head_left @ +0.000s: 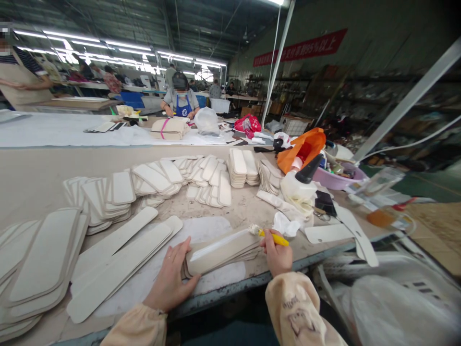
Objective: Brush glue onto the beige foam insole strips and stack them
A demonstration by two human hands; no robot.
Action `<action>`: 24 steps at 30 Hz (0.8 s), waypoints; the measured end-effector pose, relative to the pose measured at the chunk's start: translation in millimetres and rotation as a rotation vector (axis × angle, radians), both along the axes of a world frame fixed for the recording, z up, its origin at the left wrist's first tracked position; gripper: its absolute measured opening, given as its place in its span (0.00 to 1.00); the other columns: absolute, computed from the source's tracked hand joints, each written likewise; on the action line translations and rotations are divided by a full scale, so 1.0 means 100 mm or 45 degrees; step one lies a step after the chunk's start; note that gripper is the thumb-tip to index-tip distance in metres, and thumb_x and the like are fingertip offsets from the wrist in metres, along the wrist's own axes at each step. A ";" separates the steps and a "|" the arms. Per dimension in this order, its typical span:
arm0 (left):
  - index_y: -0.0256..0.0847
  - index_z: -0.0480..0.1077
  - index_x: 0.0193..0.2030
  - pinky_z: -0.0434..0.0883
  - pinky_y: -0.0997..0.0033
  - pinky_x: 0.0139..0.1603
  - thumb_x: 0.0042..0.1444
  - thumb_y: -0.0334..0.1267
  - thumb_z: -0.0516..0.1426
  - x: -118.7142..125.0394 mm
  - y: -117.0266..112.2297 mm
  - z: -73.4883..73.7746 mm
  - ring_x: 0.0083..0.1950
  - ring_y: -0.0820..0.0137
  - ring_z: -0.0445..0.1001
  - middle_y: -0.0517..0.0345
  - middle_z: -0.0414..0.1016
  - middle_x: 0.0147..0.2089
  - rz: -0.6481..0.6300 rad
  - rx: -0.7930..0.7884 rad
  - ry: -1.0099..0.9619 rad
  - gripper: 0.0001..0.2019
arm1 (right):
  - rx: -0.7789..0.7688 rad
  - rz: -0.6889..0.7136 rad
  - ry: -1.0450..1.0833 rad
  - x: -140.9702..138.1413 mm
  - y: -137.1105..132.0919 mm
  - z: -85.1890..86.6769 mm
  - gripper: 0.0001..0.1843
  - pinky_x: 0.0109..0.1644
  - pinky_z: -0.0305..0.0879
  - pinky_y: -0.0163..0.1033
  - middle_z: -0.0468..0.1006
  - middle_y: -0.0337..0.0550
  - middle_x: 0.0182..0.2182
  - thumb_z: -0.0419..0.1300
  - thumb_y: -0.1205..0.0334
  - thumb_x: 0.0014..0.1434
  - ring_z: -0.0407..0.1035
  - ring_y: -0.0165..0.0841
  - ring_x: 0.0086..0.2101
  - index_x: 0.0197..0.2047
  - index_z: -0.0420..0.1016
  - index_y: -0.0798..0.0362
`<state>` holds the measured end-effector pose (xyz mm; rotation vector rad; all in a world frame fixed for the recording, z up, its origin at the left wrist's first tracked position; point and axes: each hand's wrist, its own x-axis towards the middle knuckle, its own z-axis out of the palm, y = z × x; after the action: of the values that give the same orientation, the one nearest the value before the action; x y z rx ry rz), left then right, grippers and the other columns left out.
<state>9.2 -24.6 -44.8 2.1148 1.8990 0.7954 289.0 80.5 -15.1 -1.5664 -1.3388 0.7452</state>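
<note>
A brush (275,237) with a yellow handle is pinched in my right hand (277,254). Its pale, clumped bristles touch the far right end of the top piece in a small stack of long beige strips (219,254). A wet, shiny band runs along that top strip. My left hand (172,276) lies with fingers stretched and thumb apart against the stack's left end. Under the stack is a whitish, stained sheet (209,226). Left of my left hand lie longer cream strips (126,269) with rounded ends.
Wide panels (43,259) are stacked at far left, with fanned smaller pieces (154,178) behind. To the right stand a white bottle with black nozzle (298,185), an orange bag (302,149) and a purple basin (340,179). A co-worker (182,101) sits across the table.
</note>
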 end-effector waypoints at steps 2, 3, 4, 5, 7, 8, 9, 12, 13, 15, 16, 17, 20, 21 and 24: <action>0.41 0.38 0.69 0.49 0.38 0.65 0.52 0.41 0.57 0.01 -0.01 0.01 0.60 0.53 0.62 0.45 0.64 0.57 0.003 -0.012 -0.014 0.42 | 0.028 0.059 0.148 -0.05 -0.05 -0.01 0.27 0.23 0.61 0.35 0.72 0.37 0.17 0.53 0.37 0.56 0.63 0.30 0.17 0.37 0.71 0.54; 0.41 0.38 0.69 0.48 0.38 0.65 0.52 0.41 0.57 0.01 -0.01 0.02 0.60 0.53 0.62 0.44 0.63 0.58 0.001 -0.019 -0.020 0.42 | 0.028 0.120 0.259 -0.10 -0.10 -0.02 0.26 0.21 0.59 0.34 0.71 0.36 0.17 0.54 0.37 0.56 0.61 0.29 0.16 0.38 0.71 0.55; 0.41 0.38 0.69 0.48 0.38 0.65 0.51 0.41 0.57 0.02 -0.01 0.02 0.61 0.53 0.61 0.44 0.63 0.58 -0.002 -0.026 -0.026 0.42 | 0.014 0.199 0.374 -0.16 -0.15 -0.03 0.26 0.19 0.57 0.33 0.70 0.36 0.17 0.55 0.38 0.56 0.60 0.28 0.16 0.38 0.70 0.55; 0.41 0.38 0.69 0.48 0.38 0.65 0.51 0.41 0.57 0.02 -0.02 0.03 0.61 0.53 0.61 0.44 0.62 0.58 -0.005 -0.032 -0.030 0.42 | -0.013 0.292 0.475 -0.23 -0.22 -0.04 0.25 0.18 0.56 0.32 0.70 0.35 0.17 0.55 0.39 0.56 0.59 0.27 0.15 0.39 0.70 0.55; 0.41 0.39 0.69 0.47 0.38 0.66 0.51 0.40 0.57 0.03 -0.02 0.04 0.61 0.54 0.60 0.43 0.62 0.59 -0.006 -0.048 -0.035 0.42 | -0.090 0.487 0.608 -0.41 -0.37 -0.06 0.23 0.17 0.54 0.30 0.69 0.35 0.16 0.56 0.41 0.58 0.58 0.26 0.15 0.39 0.70 0.56; 0.41 0.38 0.69 0.46 0.39 0.66 0.50 0.40 0.58 0.03 -0.02 0.04 0.61 0.54 0.60 0.43 0.62 0.59 -0.003 -0.056 -0.038 0.43 | -0.124 0.567 0.648 -0.49 -0.44 -0.07 0.22 0.17 0.54 0.30 0.69 0.35 0.16 0.55 0.43 0.58 0.58 0.25 0.15 0.39 0.70 0.56; 0.41 0.38 0.69 0.46 0.39 0.66 0.50 0.40 0.58 0.03 -0.02 0.04 0.61 0.54 0.60 0.43 0.62 0.59 0.000 -0.063 -0.040 0.43 | -0.151 0.634 0.679 -0.58 -0.51 -0.07 0.22 0.17 0.53 0.30 0.69 0.35 0.16 0.55 0.44 0.59 0.58 0.25 0.15 0.39 0.70 0.56; 0.41 0.38 0.69 0.46 0.40 0.66 0.50 0.40 0.58 0.03 -0.01 0.04 0.61 0.55 0.61 0.43 0.61 0.60 0.002 -0.074 -0.038 0.44 | -0.198 0.754 0.695 -0.76 -0.65 -0.07 0.20 0.19 0.52 0.29 0.68 0.34 0.16 0.55 0.46 0.61 0.57 0.24 0.16 0.39 0.70 0.56; 0.41 0.38 0.68 0.46 0.40 0.66 0.50 0.40 0.58 0.03 -0.01 0.03 0.61 0.55 0.60 0.43 0.61 0.60 0.001 -0.070 -0.033 0.43 | -0.213 0.772 0.678 -0.80 -0.67 -0.07 0.19 0.19 0.52 0.29 0.68 0.34 0.16 0.54 0.46 0.61 0.57 0.24 0.16 0.38 0.70 0.56; 0.40 0.39 0.68 0.46 0.40 0.66 0.50 0.40 0.58 0.04 -0.01 0.03 0.61 0.55 0.60 0.43 0.61 0.60 -0.003 -0.059 -0.020 0.42 | -0.239 0.793 0.622 -0.82 -0.68 -0.07 0.19 0.19 0.52 0.29 0.67 0.34 0.16 0.54 0.46 0.61 0.57 0.24 0.16 0.38 0.70 0.56; 0.40 0.39 0.68 0.46 0.40 0.66 0.50 0.40 0.58 0.04 -0.01 0.04 0.62 0.55 0.60 0.43 0.61 0.60 -0.006 -0.055 -0.013 0.42 | -0.247 0.792 0.590 -0.80 -0.66 -0.07 0.19 0.19 0.52 0.29 0.68 0.34 0.16 0.54 0.47 0.62 0.57 0.24 0.16 0.38 0.70 0.56; 0.40 0.40 0.68 0.46 0.40 0.66 0.50 0.40 0.57 0.04 -0.01 0.04 0.62 0.54 0.60 0.43 0.61 0.60 -0.008 -0.056 -0.006 0.42 | -0.250 0.784 0.561 -0.78 -0.65 -0.07 0.19 0.19 0.53 0.29 0.68 0.34 0.16 0.54 0.47 0.62 0.57 0.24 0.16 0.38 0.70 0.56; 0.40 0.40 0.68 0.47 0.41 0.66 0.50 0.40 0.58 0.04 -0.01 0.05 0.62 0.55 0.59 0.43 0.61 0.60 -0.008 -0.083 0.017 0.42 | -0.225 0.695 0.509 -0.66 -0.57 -0.06 0.20 0.19 0.53 0.30 0.68 0.34 0.15 0.54 0.45 0.61 0.58 0.25 0.15 0.38 0.69 0.56; 0.40 0.40 0.68 0.47 0.41 0.66 0.50 0.40 0.58 0.04 -0.01 0.05 0.62 0.55 0.59 0.43 0.61 0.60 -0.007 -0.092 0.026 0.42 | -0.211 0.651 0.499 -0.61 -0.53 -0.06 0.21 0.18 0.53 0.30 0.68 0.34 0.15 0.54 0.45 0.60 0.57 0.25 0.15 0.38 0.69 0.56; 0.40 0.40 0.68 0.46 0.41 0.66 0.50 0.40 0.57 0.04 0.00 0.06 0.62 0.55 0.59 0.44 0.61 0.60 -0.012 -0.102 0.052 0.41 | -0.179 0.541 0.438 -0.44 -0.43 -0.07 0.22 0.17 0.53 0.30 0.67 0.34 0.14 0.54 0.43 0.59 0.56 0.25 0.14 0.37 0.70 0.56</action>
<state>12.8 -24.9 -39.2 2.1062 1.9064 0.6679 244.9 37.4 -22.3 -1.1932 -1.3919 1.3304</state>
